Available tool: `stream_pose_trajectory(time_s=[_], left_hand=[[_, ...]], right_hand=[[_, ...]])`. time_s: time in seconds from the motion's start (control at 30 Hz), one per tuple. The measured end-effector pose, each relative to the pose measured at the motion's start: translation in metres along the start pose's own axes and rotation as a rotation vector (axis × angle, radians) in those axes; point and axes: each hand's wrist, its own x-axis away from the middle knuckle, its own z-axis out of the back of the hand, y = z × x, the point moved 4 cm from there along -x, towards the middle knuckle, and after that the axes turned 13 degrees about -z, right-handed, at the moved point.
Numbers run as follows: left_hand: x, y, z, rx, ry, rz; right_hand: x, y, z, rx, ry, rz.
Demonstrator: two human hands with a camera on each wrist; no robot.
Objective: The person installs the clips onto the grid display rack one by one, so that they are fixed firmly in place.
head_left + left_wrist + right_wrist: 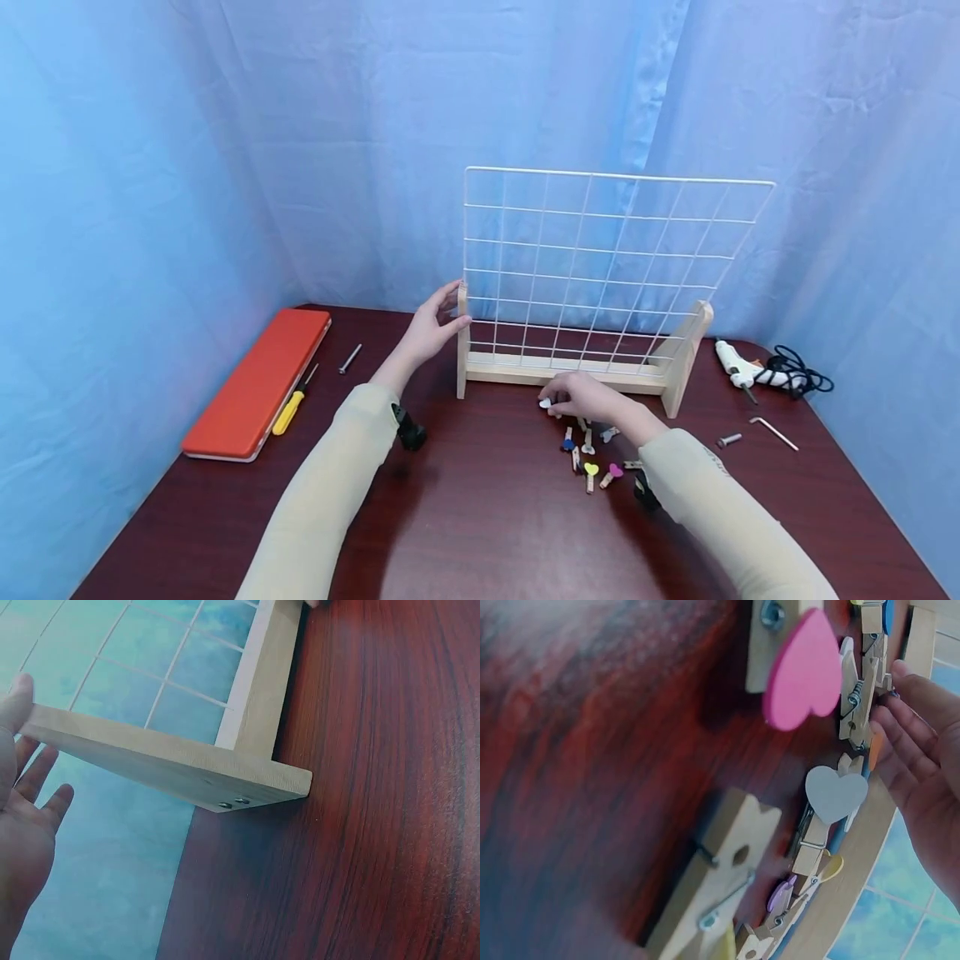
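Observation:
A stand with a white wire grid [577, 248] and a wooden base [517, 371] stands at the back. My left hand [432, 327] grips its left wooden side piece [172, 754], thumb on the near edge and fingers behind. Just in front of the base, my right hand [585, 395] pinches a small wooden clothespin with a white heart [545, 403]. Near its palm lie several more heart clothespins, among them a pink one [806, 671], a grey one [836, 793] and a yellow one [591, 471].
At the left lie a red case [258, 379], a yellow screwdriver [289, 412] and a long bolt [350, 358]. On the right are a white glue gun [750, 371] with a black cord, a hex key [775, 434] and a short bolt [729, 440]. Curtains [375, 150] surround the table.

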Motion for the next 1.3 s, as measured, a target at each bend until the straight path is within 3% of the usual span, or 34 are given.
stream_pose_trajectory(time_s=[0.2,0.4,0.53,0.67,0.83,1.0,1.17,1.3], left_hand=[[0.002,-0.01,-0.002,0.07,-0.008,0.056],[0.0,-0.027,-0.003,0.154,0.027,0.1],[-0.001,-0.044,-0.003,0.139,0.037,0.137],[-0.001,-0.052,-0.005,0.128,0.049,0.13],[0.0,-0.052,-0.007,0.144,0.048,0.13],[-0.003,-0.043,-0.005,0.172,0.063,0.09],[-0.001,-0.028,-0.003,0.171,0.049,0.074],[0.003,-0.024,0.0,0.146,0.048,0.094]], right_hand=[[-0.002,0.004,-0.003,-0.114,-0.046,-0.066],[-0.001,0.008,0.001,-0.212,-0.034,-0.106],[0.001,0.007,0.007,-0.276,-0.048,-0.139],[0.003,-0.004,0.024,-0.361,-0.018,-0.143],[0.006,-0.032,0.065,-0.356,0.047,-0.18],[0.013,-0.079,0.13,-0.417,0.119,-0.171],[0.017,-0.125,0.195,-0.417,0.319,-0.083],[0.007,-0.147,0.233,-0.393,0.494,-0.047]])
